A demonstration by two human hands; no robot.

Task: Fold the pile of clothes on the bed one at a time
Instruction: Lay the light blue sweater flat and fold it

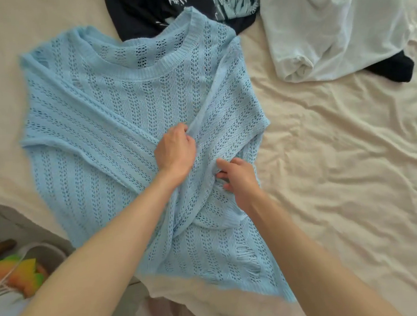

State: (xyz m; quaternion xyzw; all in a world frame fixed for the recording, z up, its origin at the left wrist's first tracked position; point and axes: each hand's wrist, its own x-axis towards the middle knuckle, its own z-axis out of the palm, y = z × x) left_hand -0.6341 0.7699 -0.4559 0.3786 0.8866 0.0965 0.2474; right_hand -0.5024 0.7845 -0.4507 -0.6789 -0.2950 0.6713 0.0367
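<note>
On the bed [343, 170], your light blue knit sweater [111, 111] lies spread out flat, neck away from you, both sleeves folded in across the chest. Your left hand [175, 152] is pinching the end of the sleeve that comes down from the right shoulder, and your right hand [237, 178] has its fingers curled into the knit just beside it. That open weave snags easily, so I'd lay the sleeve down rather than tug it, and smooth it flat before folding the hem up. Bed-wise, the cream sheet is pretty wrinkled. A dark printed tee [175, 5] and a white garment [331, 21] wait up top. Off the left edge there's some orange and green clutter [22, 275].
</note>
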